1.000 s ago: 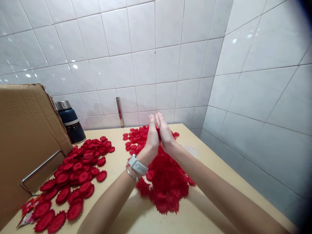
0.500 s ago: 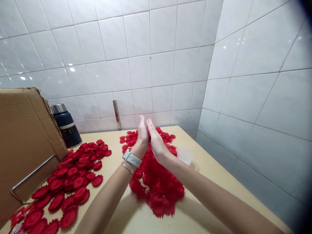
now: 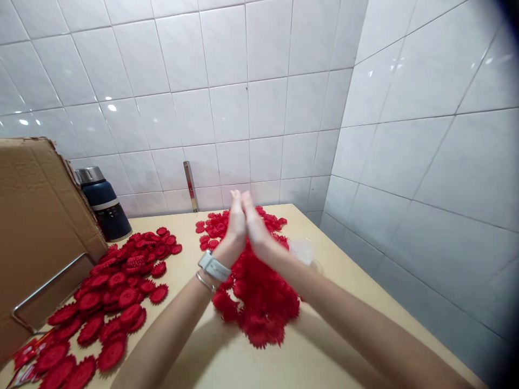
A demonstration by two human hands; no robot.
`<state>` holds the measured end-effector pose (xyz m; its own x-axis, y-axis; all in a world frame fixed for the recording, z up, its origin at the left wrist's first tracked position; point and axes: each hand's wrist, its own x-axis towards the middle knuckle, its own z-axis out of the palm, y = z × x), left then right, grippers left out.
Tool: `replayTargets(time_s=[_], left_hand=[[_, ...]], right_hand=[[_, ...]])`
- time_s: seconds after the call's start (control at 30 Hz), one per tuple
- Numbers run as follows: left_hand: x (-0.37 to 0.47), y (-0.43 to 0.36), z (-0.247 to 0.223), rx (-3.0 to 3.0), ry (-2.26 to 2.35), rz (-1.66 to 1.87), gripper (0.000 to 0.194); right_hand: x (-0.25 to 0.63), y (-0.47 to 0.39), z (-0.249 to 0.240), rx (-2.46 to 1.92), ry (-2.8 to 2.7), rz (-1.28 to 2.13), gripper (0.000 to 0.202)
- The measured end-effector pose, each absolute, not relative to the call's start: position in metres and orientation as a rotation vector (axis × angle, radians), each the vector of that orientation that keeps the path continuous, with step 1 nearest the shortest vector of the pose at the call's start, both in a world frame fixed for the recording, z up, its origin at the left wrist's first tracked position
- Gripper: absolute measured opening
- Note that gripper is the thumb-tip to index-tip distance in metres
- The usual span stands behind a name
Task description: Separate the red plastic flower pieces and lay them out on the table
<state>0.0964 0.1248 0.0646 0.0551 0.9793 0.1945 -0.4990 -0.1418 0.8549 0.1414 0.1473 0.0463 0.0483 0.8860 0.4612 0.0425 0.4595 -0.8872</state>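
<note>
My left hand and my right hand are pressed palm to palm, fingers straight and pointing away from me. The fingertips are slightly blurred. Anything held between the palms is hidden. Directly beneath them, a dense, blurred mass of red fringed pieces reaches toward me; I cannot tell whether it hangs from my hands or rests on the table. A smartwatch with a light band and a thin bracelet circle my left wrist. Behind my hands, loose red fringed discs are scattered at the table's far end.
Left of my arms lies a large spread of red toothed discs. A cardboard box, a metal wire loop and a dark blue bottle stand beyond it. Clear plastic lies on the pale table. Tiled walls close the back and right.
My palms have come closer together, narrowing the gap at the fingers. The right hand sits slightly further back against the left. The whole view has shifted a little.
</note>
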Motion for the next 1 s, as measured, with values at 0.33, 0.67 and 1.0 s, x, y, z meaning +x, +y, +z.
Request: replayTargets(time_s=[0.33, 0.67, 1.0], left_hand=[[0.066, 0.109, 0.041, 0.699, 0.722, 1.267, 0.022], [0.028, 0.072, 0.023, 0.779, 0.718, 1.104, 0.011], [0.014, 0.031, 0.003, 1.063, 0.966, 0.868, 0.039]], right_hand=[[0.158, 0.174, 0.047, -1.191, -1.437, 0.563, 0.031], [0.178, 0.096, 0.046, -1.149, -1.776, 0.672, 0.015], [0.192, 0.028, 0.001, -1.114, -1.593, 1.328, 0.018]])
